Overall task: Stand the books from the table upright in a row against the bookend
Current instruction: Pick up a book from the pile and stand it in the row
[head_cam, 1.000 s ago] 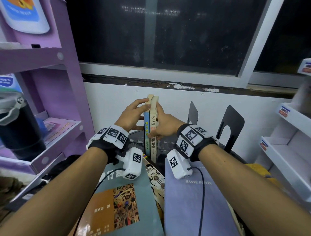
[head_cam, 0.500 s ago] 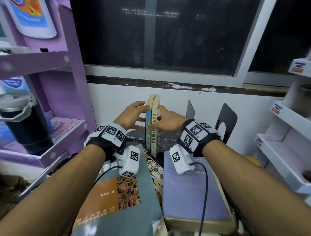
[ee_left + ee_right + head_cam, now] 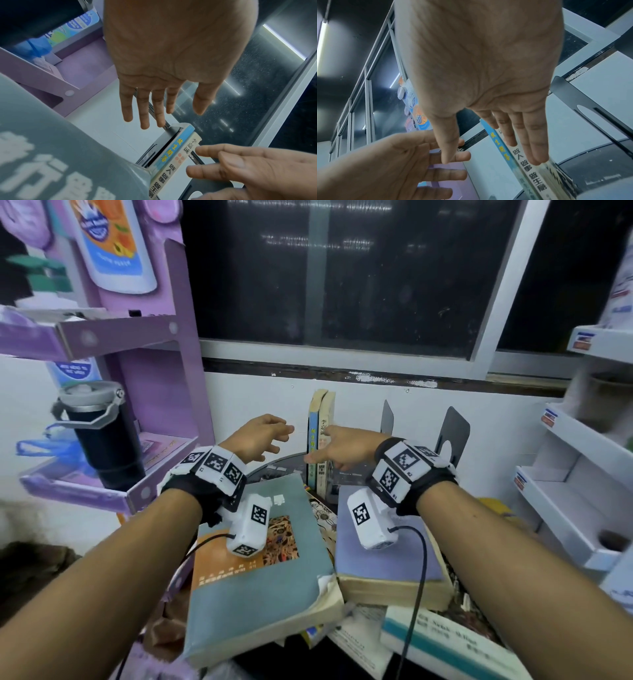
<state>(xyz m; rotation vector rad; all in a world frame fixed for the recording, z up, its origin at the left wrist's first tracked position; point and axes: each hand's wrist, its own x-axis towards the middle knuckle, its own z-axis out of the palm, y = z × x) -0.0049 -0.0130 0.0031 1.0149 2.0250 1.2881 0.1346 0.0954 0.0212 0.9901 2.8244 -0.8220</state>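
Your left hand (image 3: 262, 436) hangs open and empty at nine o'clock of the two upright paperbacks (image 3: 321, 440), right hand (image 3: 337, 448) flat-fingered against them; they look light and tippy, so clamp both covers midway.

Table (image 3: 294, 655): 2 upright books (image 3: 321, 440), flat stacks (image 3: 260, 573).

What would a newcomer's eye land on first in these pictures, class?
Probably the two upright books standing spine-out against the white wall at centre, with the left hand open just left of them and the right hand reaching their spines with straight fingers. Next, the large grey-green book lying flat in front, and the black bookends to the right.
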